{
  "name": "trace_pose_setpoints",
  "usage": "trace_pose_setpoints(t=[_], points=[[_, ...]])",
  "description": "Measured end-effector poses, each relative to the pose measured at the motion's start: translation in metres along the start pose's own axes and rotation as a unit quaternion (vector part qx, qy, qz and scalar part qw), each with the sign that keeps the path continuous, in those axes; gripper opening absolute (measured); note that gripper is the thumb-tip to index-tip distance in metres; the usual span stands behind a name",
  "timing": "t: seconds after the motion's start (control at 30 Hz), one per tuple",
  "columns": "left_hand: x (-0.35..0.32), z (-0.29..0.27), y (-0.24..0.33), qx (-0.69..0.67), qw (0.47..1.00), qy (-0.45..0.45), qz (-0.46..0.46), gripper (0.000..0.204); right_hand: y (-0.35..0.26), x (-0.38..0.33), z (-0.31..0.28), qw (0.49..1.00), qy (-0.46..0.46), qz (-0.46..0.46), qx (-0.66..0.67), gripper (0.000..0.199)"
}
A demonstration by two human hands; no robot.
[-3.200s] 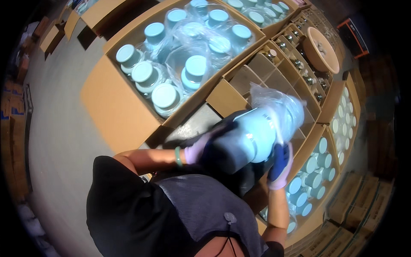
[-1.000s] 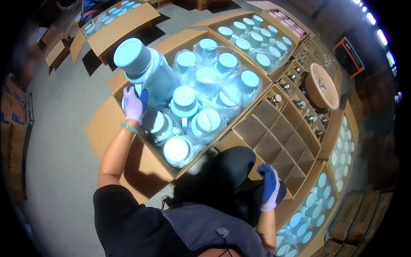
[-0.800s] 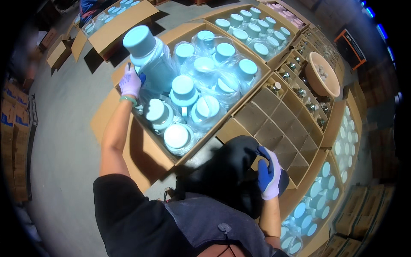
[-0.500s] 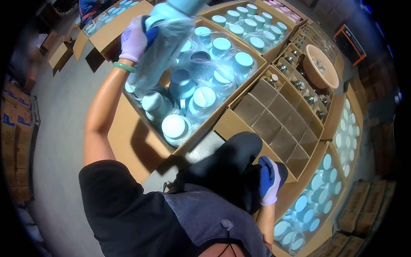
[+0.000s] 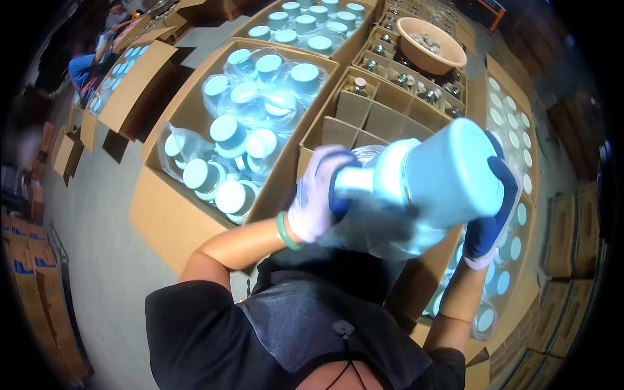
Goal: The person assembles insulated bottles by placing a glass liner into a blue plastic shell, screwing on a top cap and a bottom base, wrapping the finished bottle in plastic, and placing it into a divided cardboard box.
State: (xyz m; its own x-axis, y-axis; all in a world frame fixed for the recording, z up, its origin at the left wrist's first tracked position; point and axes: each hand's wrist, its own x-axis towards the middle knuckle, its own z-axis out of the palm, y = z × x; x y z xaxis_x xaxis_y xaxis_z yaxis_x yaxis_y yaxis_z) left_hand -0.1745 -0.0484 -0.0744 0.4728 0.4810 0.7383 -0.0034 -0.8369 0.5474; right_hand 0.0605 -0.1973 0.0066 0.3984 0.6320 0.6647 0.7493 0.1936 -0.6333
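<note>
Held close under the head above the divided box [image 5: 377, 120], the jar [image 5: 422, 179] lies sideways, left hand [image 5: 318, 201] gripping its body, right hand [image 5: 497, 208] clasping its lid [image 5: 455, 172].

Both hands hold a wrapped jar [image 5: 429, 179] above the divided carton [image 5: 383, 117]. The carton of bagged jars [image 5: 195, 117] lies to its left, a bowl [image 5: 426, 42] behind.
</note>
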Motion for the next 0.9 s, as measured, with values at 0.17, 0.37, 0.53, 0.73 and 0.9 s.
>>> trace_pose_setpoints(t=[0.17, 0.37, 0.53, 0.73, 0.9], points=[[-0.111, 0.046, -0.023, -0.159, 0.965, -0.13, -0.162, 0.079, 0.015, -0.028, -0.034, 0.997, 0.018, -0.021, -0.067, 0.035], [-0.156, 0.063, -0.078, -0.459, 0.713, -0.333, -0.411, 0.078, 0.036, -0.045, -0.06, 0.99, 0.048, 0.109, 0.082, 0.06], [-0.06, 0.083, -0.113, -0.657, 0.391, -0.247, -0.596, 0.067, 0.023, -0.061, -0.063, 0.95, 0.062, 0.162, 0.26, 0.064], [0.092, 0.16, -0.116, -0.403, 0.824, -0.396, 0.039, 0.074, -0.002, -0.075, -0.061, 0.92, -0.366, -0.086, 0.109, 0.068], [0.139, 0.214, -0.152, -0.565, 0.637, -0.4, -0.339, 0.042, 0.057, -0.198, 0.001, 0.813, -0.503, -0.2, -0.215, 0.098]])
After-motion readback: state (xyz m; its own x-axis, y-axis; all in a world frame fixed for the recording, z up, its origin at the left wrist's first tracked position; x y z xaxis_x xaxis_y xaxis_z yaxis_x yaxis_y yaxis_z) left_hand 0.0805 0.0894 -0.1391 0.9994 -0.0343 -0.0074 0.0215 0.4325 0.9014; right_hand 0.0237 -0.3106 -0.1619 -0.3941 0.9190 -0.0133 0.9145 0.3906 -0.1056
